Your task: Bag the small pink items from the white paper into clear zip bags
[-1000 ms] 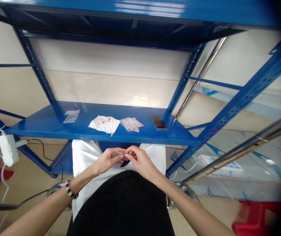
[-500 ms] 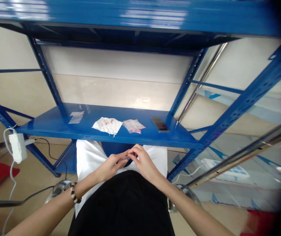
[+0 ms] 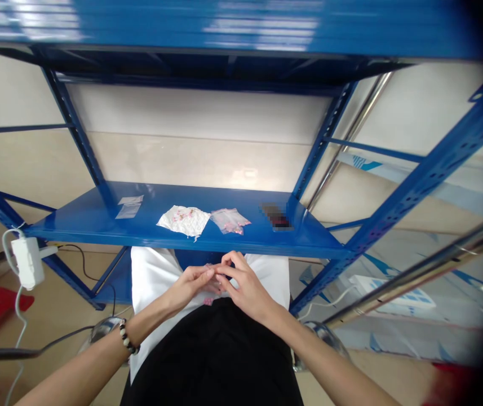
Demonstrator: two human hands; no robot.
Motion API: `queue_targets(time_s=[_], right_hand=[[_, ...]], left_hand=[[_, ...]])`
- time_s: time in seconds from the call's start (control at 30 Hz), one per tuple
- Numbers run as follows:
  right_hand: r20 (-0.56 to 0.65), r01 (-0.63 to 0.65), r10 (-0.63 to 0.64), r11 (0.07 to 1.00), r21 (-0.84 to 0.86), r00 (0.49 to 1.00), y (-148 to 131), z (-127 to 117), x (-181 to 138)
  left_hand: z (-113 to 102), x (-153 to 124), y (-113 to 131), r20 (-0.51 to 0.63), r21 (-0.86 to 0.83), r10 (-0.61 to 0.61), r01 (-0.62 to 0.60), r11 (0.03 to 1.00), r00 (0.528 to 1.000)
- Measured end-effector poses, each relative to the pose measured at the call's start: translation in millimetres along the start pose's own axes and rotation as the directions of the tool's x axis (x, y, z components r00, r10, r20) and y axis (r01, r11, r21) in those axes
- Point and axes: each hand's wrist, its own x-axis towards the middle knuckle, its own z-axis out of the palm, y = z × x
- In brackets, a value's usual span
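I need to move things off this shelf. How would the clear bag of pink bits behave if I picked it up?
The clear bag lies crumpled and flat on the blue shelf, so it is probably floppy and light. The small pink pieces inside would likely slide to the low end. Thin film may feel slippery.

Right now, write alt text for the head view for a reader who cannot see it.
Two bare hands, left hand and right hand, meet fingertip to fingertip over a small clear bag with pink bits, held in front of a blue metal shelf. On the shelf lie a white tissue, a second clear bag and two small empty bags.
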Motion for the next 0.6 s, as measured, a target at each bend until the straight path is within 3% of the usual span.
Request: queue_targets(time_s=[0.17,0.33,0.6], right_hand=[[0.031,0.02,-0.02,1.0,-0.002,0.999,-10,6,-11],[0.038,-0.038,0.037,0.999,0.032,0.999,3,5,-2],[-0.026,-0.054,0.057,0.992,0.115,0.998,6,4,0]], left_hand=[[9,-10,-4,-0.038,-0.138,-0.03,0.025,0.99,0.999],[6,3,-9,-0.031,-0.224,-0.114,0.104,0.969,0.993],[5,5,-5,-0.022,-0.095,-0.071,0.068,0.993,0.997]])
